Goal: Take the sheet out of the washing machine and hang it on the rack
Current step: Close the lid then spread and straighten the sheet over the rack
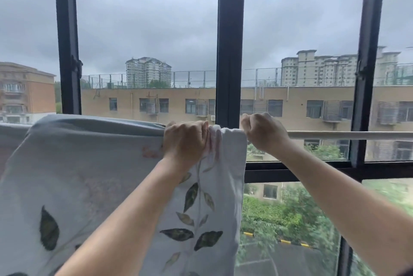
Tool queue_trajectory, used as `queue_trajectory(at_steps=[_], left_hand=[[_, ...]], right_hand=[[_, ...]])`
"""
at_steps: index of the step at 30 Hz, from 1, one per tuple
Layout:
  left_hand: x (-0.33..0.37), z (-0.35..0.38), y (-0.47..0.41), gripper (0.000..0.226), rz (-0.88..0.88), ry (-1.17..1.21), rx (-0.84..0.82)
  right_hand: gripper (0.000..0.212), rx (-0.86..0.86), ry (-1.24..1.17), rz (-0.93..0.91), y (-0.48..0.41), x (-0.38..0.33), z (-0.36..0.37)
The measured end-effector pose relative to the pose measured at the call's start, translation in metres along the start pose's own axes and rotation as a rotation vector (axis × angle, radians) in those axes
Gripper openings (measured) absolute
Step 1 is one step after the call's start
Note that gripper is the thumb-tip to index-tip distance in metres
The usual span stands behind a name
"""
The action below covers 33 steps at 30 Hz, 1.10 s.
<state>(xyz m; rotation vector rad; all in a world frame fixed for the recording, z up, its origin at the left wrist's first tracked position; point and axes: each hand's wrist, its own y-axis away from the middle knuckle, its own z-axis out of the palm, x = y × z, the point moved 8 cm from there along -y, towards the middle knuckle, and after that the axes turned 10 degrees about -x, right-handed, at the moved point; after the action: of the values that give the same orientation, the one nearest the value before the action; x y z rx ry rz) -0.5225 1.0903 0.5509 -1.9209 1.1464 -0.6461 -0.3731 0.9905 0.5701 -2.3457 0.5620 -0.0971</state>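
In the head view, a pale blue sheet (93,181) printed with dark green leaves is seen draped over a white horizontal rail (348,135) of the rack, which runs across in front of a large dark-framed window (230,52). The sheet is spread along the left part of the rail and hangs down towards the bottom of the frame; its right edge is found just left of the window's central post. The rail to the right of the sheet is left bare.

The left hand (184,140) is raised to the rail, and its fingers are curled together and clamped on a bunched fold of the sheet at the top, close to the cloth's right edge. A small gathered ridge of white fabric is shown just beside the knuckles. The right hand (264,131) is held next to it, at the sheet's right edge, with its fingers closed into a fist around the rail (whether any cloth is caught inside that fist cannot be told). The two hands are set near each other, not touching.

Both bare forearms are stretched up from the lower corners of the frame. Through the glass, tan brick buildings (156,103), taller towers, green trees and a grey overcast sky are seen.
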Motion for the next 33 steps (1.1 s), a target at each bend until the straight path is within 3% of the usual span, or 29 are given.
queue_trajectory(at_steps=[2, 5, 7, 10, 12, 16, 18, 21, 25, 28, 33], left_hand=[[0.023, 0.005, 0.000, 0.045, -0.007, -0.010, 0.011], [0.041, 0.005, 0.003, 0.040, 0.043, -0.002, 0.034], [0.045, -0.002, 0.005, 0.041, 0.127, 0.027, 0.024], [0.020, -0.014, 0.009, 0.035, 0.160, 0.084, -0.104], [-0.023, -0.028, 0.014, 0.033, 0.074, 0.023, -0.169], [-0.117, -0.060, 0.026, 0.056, -0.075, -0.257, -0.204], [-0.143, -0.070, 0.029, 0.048, -0.113, -0.291, -0.166], [-0.159, -0.083, 0.028, 0.025, -0.232, -0.088, -0.154], [-0.136, -0.083, 0.017, 0.011, -0.303, -0.005, -0.072], [-0.090, -0.075, 0.001, 0.017, -0.214, 0.106, 0.032], [0.011, -0.041, -0.004, 0.016, -0.023, 0.307, -0.012]], right_hand=[[0.051, -0.019, -0.068, -0.013, 0.002, 0.002, -0.005], [0.040, -0.189, -0.178, -0.148, 0.009, 0.003, -0.001], [0.045, -0.294, -0.197, -0.224, 0.018, 0.004, -0.002], [0.046, -0.355, -0.334, -0.259, 0.019, 0.004, -0.008], [0.035, -0.284, -0.381, -0.263, 0.018, 0.001, -0.017], [0.035, -0.106, -0.334, -0.239, 0.018, 0.003, -0.020], [0.037, -0.003, -0.408, -0.142, 0.010, 0.017, -0.025], [0.036, 0.042, -0.380, -0.064, 0.008, 0.031, -0.029], [0.030, -0.100, -0.185, -0.152, 0.021, 0.022, -0.022], [0.027, -0.088, -0.222, -0.177, 0.021, 0.020, -0.025], [0.027, -0.091, -0.237, -0.182, 0.022, 0.017, -0.024]])
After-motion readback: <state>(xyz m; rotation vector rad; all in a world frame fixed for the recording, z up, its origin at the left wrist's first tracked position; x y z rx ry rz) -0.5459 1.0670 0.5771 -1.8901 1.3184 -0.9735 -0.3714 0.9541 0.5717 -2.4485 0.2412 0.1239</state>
